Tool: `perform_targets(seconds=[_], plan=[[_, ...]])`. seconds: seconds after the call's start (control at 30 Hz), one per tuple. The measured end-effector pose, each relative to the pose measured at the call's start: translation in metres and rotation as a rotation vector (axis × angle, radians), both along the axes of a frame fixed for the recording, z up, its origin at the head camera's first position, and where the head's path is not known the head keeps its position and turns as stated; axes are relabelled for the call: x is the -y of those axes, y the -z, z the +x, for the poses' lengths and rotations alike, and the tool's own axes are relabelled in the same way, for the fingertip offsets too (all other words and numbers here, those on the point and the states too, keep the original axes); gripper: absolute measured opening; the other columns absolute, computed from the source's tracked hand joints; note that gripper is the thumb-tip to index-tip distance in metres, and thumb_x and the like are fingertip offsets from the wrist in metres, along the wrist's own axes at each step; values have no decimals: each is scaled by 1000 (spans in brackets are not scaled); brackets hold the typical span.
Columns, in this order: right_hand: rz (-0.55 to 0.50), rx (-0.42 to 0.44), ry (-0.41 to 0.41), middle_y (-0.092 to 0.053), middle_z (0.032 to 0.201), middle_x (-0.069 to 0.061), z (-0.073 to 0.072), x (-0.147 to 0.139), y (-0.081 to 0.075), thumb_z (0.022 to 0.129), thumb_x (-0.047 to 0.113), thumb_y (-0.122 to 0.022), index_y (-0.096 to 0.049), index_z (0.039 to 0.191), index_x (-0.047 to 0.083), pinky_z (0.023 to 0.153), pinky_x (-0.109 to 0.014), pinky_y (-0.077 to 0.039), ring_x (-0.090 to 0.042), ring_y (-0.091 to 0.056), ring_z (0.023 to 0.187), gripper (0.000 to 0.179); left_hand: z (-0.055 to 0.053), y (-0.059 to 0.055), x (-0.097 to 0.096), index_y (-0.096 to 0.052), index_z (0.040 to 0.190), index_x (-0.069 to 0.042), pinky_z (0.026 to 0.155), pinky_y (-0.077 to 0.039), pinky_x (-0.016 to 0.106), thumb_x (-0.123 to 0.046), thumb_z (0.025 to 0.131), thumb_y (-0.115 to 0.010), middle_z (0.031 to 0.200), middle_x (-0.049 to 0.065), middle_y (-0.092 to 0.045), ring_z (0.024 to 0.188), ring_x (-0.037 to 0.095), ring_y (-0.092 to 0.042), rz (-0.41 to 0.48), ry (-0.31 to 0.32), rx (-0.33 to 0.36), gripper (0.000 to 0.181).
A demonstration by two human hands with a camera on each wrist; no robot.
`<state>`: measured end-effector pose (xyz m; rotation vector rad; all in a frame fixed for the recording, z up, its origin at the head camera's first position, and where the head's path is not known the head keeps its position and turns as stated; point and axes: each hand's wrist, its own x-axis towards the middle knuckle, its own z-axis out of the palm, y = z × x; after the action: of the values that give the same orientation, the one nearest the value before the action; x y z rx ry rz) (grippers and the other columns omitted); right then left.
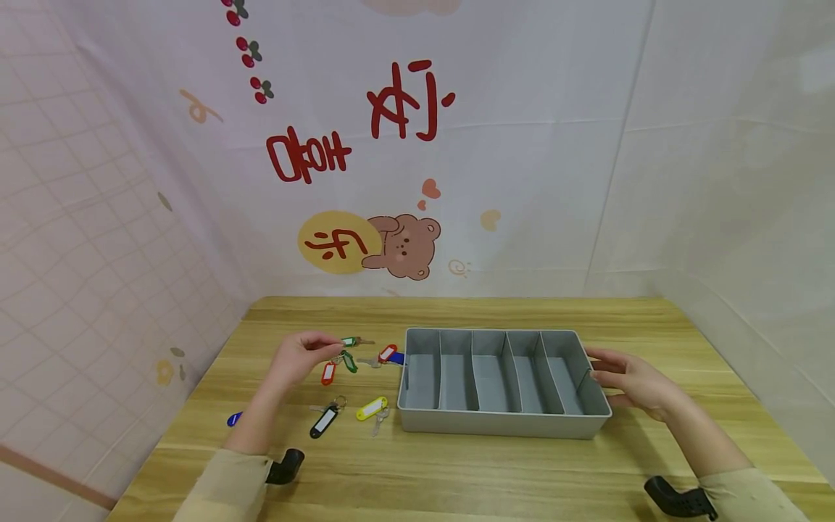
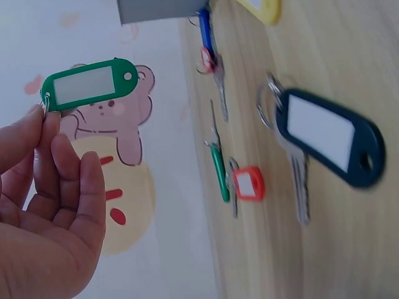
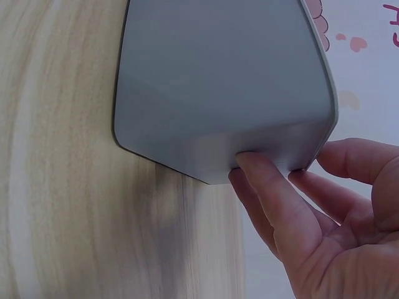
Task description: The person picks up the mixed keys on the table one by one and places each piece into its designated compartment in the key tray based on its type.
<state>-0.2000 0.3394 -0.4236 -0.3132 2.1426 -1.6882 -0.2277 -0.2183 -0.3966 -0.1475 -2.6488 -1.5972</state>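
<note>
My left hand [image 1: 305, 357] pinches the metal ring of a green key tag [image 2: 90, 85] with a white label, held up off the table. Below it on the table lie another green key tag [image 1: 351, 341] with a key and a red key tag [image 1: 328, 373]. A grey compartment box [image 1: 496, 424] stands on the table, split by upright dividers. At its right end my right hand [image 1: 629, 380] holds the end wall, thumb at the rim and fingers [image 3: 265, 180] against the outside.
Near the left hand lie a black key tag [image 1: 324, 421], a yellow one [image 1: 372, 408] and a blue one [image 1: 234, 419]. Another red tag [image 1: 388, 353] lies by a blue tag [image 1: 396, 358] at the box's left side. A printed cloth [image 1: 535, 181] hangs behind the table.
</note>
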Motion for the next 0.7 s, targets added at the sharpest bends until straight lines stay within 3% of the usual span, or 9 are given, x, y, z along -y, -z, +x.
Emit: perform_targets(seconds=[0.23, 0.5, 0.7], plan=[[10, -1, 8, -33, 143, -41, 1, 1, 0, 104, 12, -52, -11, 149, -18, 83, -42, -56, -8, -61, 109, 68, 0, -6, -16, -75, 102, 2, 72, -52, 25, -13, 90, -75, 92, 5, -71, 86, 22, -64, 48, 17, 8, 20], [5, -5, 13, -34, 143, -40, 1, 1, 1, 103, 12, -52, -12, 148, -18, 83, -43, -56, -7, -60, 108, 67, 0, -13, -37, -76, 100, -3, 67, -48, 29, -19, 90, -75, 93, 5, -71, 83, 22, -61, 22, 15, -15, 20], [-4, 0, 11, -37, 143, -37, 0, 0, 2, 103, 12, -52, -12, 148, -18, 83, -42, -56, -6, -60, 107, 67, -1, -16, -52, -77, 99, -2, 74, -50, 30, -17, 90, -75, 94, 6, -72, 87, 21, -64, 91, 36, -23, 18]])
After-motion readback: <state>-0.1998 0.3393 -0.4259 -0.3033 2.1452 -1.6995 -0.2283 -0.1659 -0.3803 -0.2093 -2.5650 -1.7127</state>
